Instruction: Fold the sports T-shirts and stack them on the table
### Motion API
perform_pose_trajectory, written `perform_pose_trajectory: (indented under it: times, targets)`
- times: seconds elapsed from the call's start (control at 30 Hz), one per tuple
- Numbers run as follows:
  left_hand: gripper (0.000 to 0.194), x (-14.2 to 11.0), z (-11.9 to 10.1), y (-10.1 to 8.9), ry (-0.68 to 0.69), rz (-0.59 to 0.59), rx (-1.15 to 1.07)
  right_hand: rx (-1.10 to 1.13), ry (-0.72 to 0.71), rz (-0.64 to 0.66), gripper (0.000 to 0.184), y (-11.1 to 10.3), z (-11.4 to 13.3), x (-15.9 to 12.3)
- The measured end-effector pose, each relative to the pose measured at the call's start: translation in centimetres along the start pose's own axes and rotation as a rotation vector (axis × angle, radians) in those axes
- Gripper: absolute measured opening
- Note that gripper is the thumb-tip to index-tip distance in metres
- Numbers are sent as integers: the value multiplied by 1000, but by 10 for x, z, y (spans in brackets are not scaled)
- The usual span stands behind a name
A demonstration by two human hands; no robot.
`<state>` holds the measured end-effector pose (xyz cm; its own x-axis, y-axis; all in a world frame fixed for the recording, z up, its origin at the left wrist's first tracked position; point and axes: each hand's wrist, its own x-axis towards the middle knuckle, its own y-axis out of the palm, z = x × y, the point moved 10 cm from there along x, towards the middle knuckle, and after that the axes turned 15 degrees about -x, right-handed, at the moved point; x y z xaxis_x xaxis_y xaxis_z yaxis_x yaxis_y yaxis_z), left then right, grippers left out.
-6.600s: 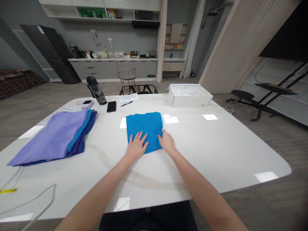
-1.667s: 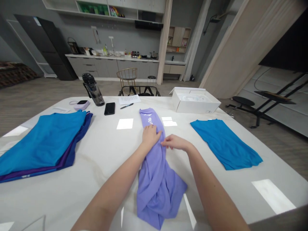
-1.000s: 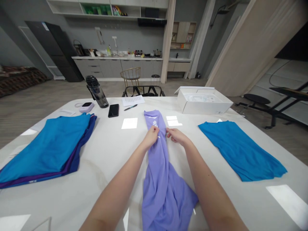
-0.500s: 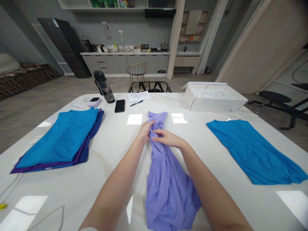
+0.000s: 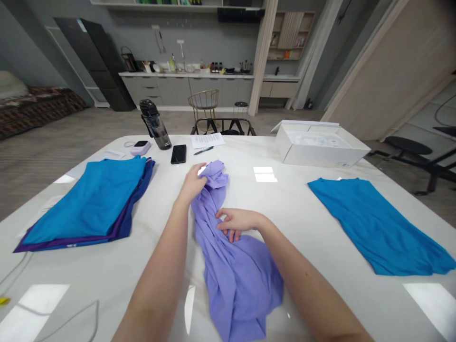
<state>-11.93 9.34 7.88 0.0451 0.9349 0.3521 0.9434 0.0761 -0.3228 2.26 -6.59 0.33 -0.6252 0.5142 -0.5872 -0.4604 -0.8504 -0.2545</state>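
A lavender garment (image 5: 235, 280), probably a T-shirt, lies bunched lengthwise in front of me, its wider part spread toward the near edge. My left hand (image 5: 193, 183) is closed on its far end, which is gathered and slightly lifted. Over the middle of the cloth is my right hand (image 5: 237, 223), fingers curved and apart; its fingertips are at the fabric, with no firm grip visible. To the right lies a flat blue garment (image 5: 377, 223). A stack of garments sits at the left, with a blue garment (image 5: 92, 199) on top of purple and dark blue ones.
Along the far side of the white table (image 5: 156, 285) are a water bottle (image 5: 156, 124), a phone (image 5: 178, 154), a pen (image 5: 204, 150), a paper sheet (image 5: 208, 140) and a small lilac device (image 5: 140, 147). An open white box (image 5: 320, 145) stands far right. A cable (image 5: 71, 320) lies near left.
The blue garment went from the middle to the right, and the lavender one from the stack to the middle. Just now my left hand pulled its far end leftward; my right hand moved nearer.
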Motion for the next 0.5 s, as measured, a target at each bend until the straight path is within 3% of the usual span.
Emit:
perform_pose_trajectory:
  times: [0.07, 0.13, 0.27, 0.37, 0.5]
  targets:
    - [65, -6, -1, 37, 34, 294, 98, 36, 8, 58, 48, 10, 2, 2]
    - [50, -12, 8, 58, -22, 417, 146, 61, -5, 110, 52, 14, 3, 1]
    - [13, -15, 11, 60, -131, 277, -76, 18, -27, 71, 45, -5, -2, -9]
    - [9, -19, 2, 63, -217, 180, -473, -46, -24, -208, 31, -50, -11, -18]
    - [25, -30, -7, 91, -421, 161, -989, -31, 49, -813, 29, -125, -34, -47]
